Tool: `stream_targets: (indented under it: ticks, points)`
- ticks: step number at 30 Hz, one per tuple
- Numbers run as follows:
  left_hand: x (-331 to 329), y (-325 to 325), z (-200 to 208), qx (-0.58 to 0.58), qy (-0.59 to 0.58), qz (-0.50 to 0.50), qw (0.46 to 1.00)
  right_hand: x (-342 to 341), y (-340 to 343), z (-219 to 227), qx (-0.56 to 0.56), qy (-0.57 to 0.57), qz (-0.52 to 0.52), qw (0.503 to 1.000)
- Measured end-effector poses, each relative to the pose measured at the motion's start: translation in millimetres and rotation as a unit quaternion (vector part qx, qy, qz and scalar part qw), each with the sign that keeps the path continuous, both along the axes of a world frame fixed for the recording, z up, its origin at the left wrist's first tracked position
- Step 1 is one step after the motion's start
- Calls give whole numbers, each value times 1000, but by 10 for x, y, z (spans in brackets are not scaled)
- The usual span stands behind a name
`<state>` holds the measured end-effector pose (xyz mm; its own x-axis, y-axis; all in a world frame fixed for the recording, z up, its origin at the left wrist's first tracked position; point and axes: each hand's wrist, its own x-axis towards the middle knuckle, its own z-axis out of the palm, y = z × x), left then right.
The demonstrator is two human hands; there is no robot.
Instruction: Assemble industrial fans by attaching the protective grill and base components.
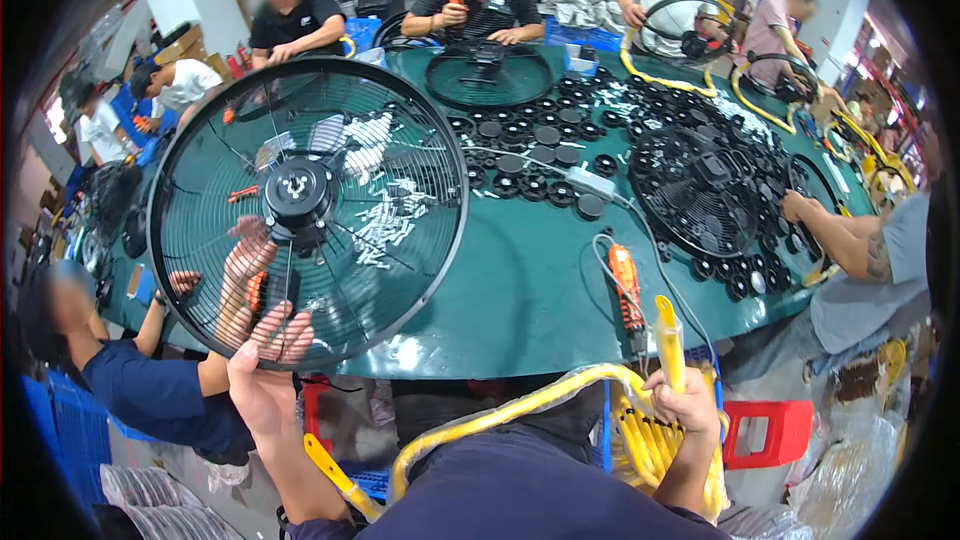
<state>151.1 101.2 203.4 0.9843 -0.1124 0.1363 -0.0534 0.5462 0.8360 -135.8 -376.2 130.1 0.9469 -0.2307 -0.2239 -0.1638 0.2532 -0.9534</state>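
Observation:
My left hand (264, 380) grips the lower rim of a large round black fan guard (463, 190), holding it tilted up above the near left of the table. A black motor (298, 192) sits at the guard's centre. My right hand (686, 402) is closed around a yellow tube (668, 340) with a flattened, holed end, partly in clear plastic. Another long bent yellow tube (520, 405) in plastic lies across in front of me; a yellow tube end (325, 460) shows beside my left forearm. Through the guard's wires a co-worker's hand (250, 255) shows.
On the green table (520, 290), an orange electric screwdriver (626, 288) with a cable lies near the front edge. Several black round parts (540, 155), white small pieces and another fan guard (697, 190) cover the far right. A red stool (768, 435) stands at right. Co-workers surround the table.

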Motion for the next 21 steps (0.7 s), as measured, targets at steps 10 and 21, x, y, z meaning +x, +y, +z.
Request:
stream_targets:
  ticks: [10,21]
  points:
    - [-375,-664,-122,-20,218,-145,965,-190,128,2,25,26,29,999]
    - [-990,-1410,-1295,-23,244,-182,952,-200,31,-298,66,68,-28,995]
